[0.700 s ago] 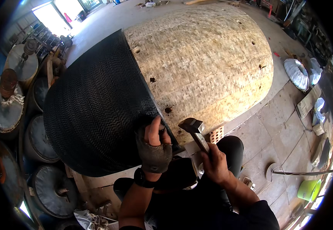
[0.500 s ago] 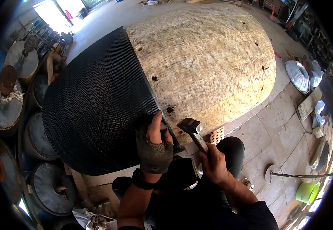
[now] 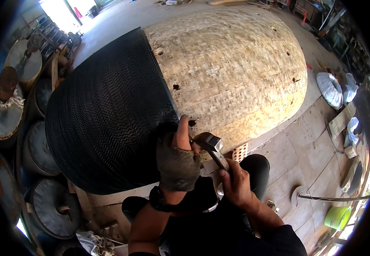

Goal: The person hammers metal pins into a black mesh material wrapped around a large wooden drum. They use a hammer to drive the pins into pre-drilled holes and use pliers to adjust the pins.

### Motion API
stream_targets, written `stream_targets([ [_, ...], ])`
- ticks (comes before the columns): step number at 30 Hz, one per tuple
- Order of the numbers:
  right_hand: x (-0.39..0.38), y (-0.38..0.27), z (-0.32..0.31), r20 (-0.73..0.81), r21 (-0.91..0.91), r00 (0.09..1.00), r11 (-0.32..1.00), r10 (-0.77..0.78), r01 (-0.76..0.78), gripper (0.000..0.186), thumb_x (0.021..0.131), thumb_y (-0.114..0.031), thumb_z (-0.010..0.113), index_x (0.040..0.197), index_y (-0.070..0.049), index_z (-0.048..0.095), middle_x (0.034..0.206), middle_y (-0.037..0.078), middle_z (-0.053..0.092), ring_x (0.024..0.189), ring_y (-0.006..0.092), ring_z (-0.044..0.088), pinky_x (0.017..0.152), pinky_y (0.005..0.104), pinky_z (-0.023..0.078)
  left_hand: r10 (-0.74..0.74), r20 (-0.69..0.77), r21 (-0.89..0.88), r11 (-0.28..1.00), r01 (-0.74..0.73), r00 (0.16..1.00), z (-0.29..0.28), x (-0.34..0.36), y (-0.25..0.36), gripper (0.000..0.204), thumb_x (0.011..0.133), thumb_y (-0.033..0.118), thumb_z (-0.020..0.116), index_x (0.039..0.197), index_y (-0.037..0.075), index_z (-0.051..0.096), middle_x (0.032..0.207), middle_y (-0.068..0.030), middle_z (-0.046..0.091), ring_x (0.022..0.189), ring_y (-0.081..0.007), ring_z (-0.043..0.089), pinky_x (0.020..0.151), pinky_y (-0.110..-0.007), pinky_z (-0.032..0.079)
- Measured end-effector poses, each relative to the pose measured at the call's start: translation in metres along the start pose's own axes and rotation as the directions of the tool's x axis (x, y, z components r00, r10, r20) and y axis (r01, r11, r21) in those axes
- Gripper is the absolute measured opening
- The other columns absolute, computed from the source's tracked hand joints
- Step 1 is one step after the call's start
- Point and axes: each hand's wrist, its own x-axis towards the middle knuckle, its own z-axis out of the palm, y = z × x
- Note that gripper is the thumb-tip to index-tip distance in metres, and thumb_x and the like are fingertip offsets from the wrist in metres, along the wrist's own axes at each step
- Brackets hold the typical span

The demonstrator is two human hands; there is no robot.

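Observation:
In front of me lies a large wooden drum [image 3: 236,64], pale, weathered and pierced by several dark holes. Its left part is wrapped in a black ridged cover [image 3: 108,115]. My left hand [image 3: 178,166], in a dark fingerless glove, rests at the cover's lower right edge. Its index finger points up along that edge, while the other fingers curl in a pinch; whatever is between them is hidden. My right hand [image 3: 236,184] grips a hammer [image 3: 218,157] by its handle. The hammer's metal head is right beside my left fingertips, close to the drum.
Several round drums [image 3: 55,209] stand along the left. A perforated brick [image 3: 239,152] is under the drum's near right side. Over the tiled floor on the right are a white wrapped coil [image 3: 330,90], a round disc with a rod [image 3: 299,196] and a lime-green bucket [image 3: 337,217].
My left hand has shifted a little to the right along the cover's edge. The hammer head now sits closer to its fingers. The whole view has moved slightly.

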Motion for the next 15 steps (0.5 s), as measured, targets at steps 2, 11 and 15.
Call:
stream_targets([
  [2, -0.0002, -0.0009, 0.0004, 0.005, 0.003, 1.000, 1.000, 0.013, -0.013, 0.028, 0.097, -0.014, 0.065, 0.119, 0.002, 0.057, 0.086, 0.025, 0.068, 0.080, 0.0424, 0.070, 0.067, 0.0433, 0.056, -0.006, -0.017, 0.032, 0.999, 0.007, 1.000, 0.0052, -0.0027, -0.0017, 0.081, 0.077, -0.004, 0.067, 0.150, -0.003, 0.034, 0.088, -0.0118, 0.065, 0.081, -0.0281, 0.062, 0.078, -0.044, 0.049],
  [11, 0.0008, -0.0020, -0.0031, 0.027, -0.122, 0.998, 0.991, -0.050, 0.052, 0.025, 0.097, -0.012, 0.063, 0.117, 0.001, 0.055, 0.083, 0.023, 0.067, 0.074, 0.0430, 0.069, 0.062, 0.0452, 0.054, -0.055, -0.070, 0.056, 0.997, 0.059, 0.996, 0.0074, -0.0022, 0.0062, 0.086, 0.074, -0.004, 0.066, 0.153, -0.004, 0.032, 0.086, -0.0089, 0.062, 0.079, -0.0237, 0.060, 0.076, -0.039, 0.051],
  [15, 0.0004, -0.0010, 0.0003, 0.002, -0.090, 1.000, 0.996, -0.030, 0.030, 0.021, 0.098, -0.010, 0.061, 0.114, 0.001, 0.054, 0.078, 0.023, 0.065, 0.070, 0.0443, 0.067, 0.059, 0.0465, 0.053, -0.025, -0.120, 0.009, 1.000, 0.027, 0.992, 0.0056, -0.0049, 0.0040, 0.087, 0.075, -0.007, 0.065, 0.154, -0.007, 0.028, 0.096, -0.0132, 0.062, 0.084, -0.0264, 0.061, 0.078, -0.039, 0.052],
])
